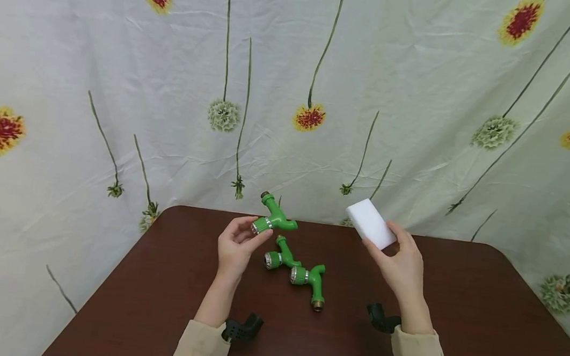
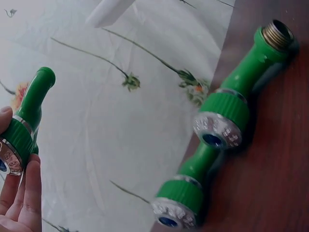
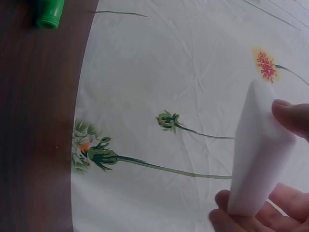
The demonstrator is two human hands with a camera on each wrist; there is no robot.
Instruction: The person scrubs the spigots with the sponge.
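A green plastic tap fitting with a chrome-ringed collar (image 1: 274, 219) is pinched by the left hand (image 1: 237, 246) above the dark brown wooden table (image 1: 452, 316), long axis toward the backdrop, while a white rectangular sponge block (image 1: 371, 223), well apart rightward, is gripped in the right hand (image 1: 401, 265).

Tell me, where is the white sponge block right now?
The white sponge block is up in the air in the person's right hand, on the right of the head view, above the brown table and right of the green taps.
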